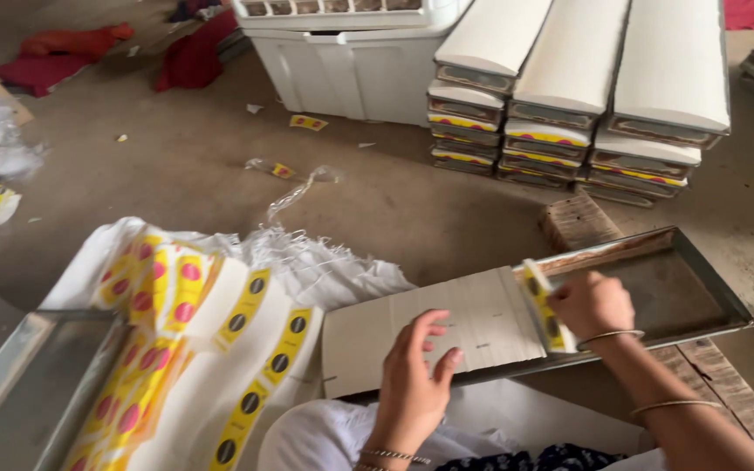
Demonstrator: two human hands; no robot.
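Observation:
My left hand [414, 375] rests flat with fingers spread on a plain cardboard sheet [473, 318] that lies partly over a long grey metal tray [700, 288]. My right hand [593, 303] grips a narrow folded yellow-and-white printed strip [541, 305], holding it upright at the right end of the cardboard, over the tray. Thin bangles sit on both wrists.
A pile of flat white and yellow printed carton blanks [202, 340] lies at the left on a white sack. Another metal tray [28, 392] is at the bottom left. Stacks of long white boxes [569, 96] and a white plastic crate [342, 61] stand behind. A wooden block [576, 222] sits by the tray.

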